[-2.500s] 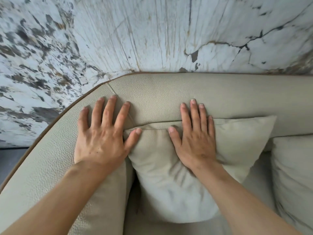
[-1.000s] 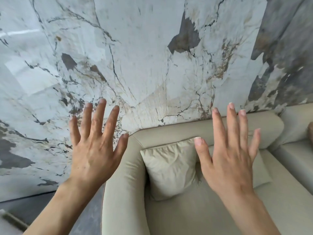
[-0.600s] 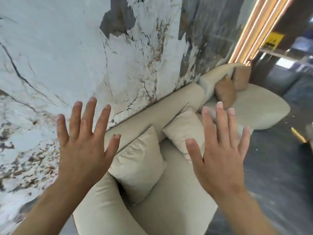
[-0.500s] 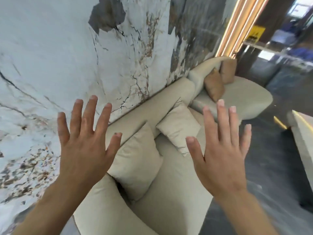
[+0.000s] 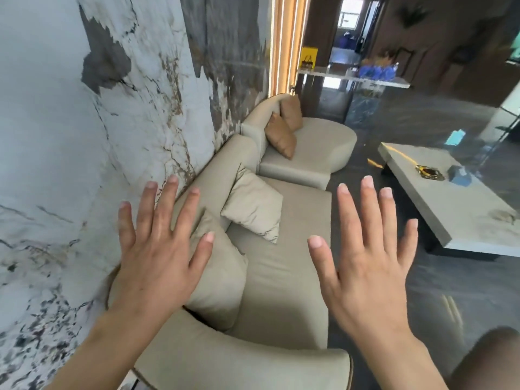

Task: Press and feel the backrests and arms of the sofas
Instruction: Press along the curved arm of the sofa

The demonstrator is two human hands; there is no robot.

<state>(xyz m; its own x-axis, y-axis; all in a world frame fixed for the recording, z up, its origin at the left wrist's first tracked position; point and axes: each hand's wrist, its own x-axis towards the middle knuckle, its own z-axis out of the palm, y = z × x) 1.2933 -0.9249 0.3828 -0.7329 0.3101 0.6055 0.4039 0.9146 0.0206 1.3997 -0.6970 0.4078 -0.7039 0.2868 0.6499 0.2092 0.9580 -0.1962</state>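
A long beige sofa [image 5: 284,277] runs along the marble wall, with its curved arm [image 5: 239,364] at the bottom of the view and its backrest [image 5: 222,167] against the wall. Two beige cushions [image 5: 253,205] lean on the backrest. My left hand [image 5: 160,254] hovers in the air above the nearer cushion, fingers spread, touching nothing. My right hand [image 5: 368,263] is held up over the seat's front edge, also spread and empty. A second beige sofa section [image 5: 315,144] with two tan cushions [image 5: 281,136] lies farther along the wall.
A white-and-grey marble wall [image 5: 70,136] fills the left. A low stone coffee table [image 5: 450,204] with a tray and a blue box stands at the right on a dark glossy floor [image 5: 439,291]. A counter [image 5: 354,78] and a doorway lie at the back.
Both hands lifted off the backrest and cushion and now hang spread in the air. My view swung right, along the sofa, bringing the far section, coffee table and room into sight.
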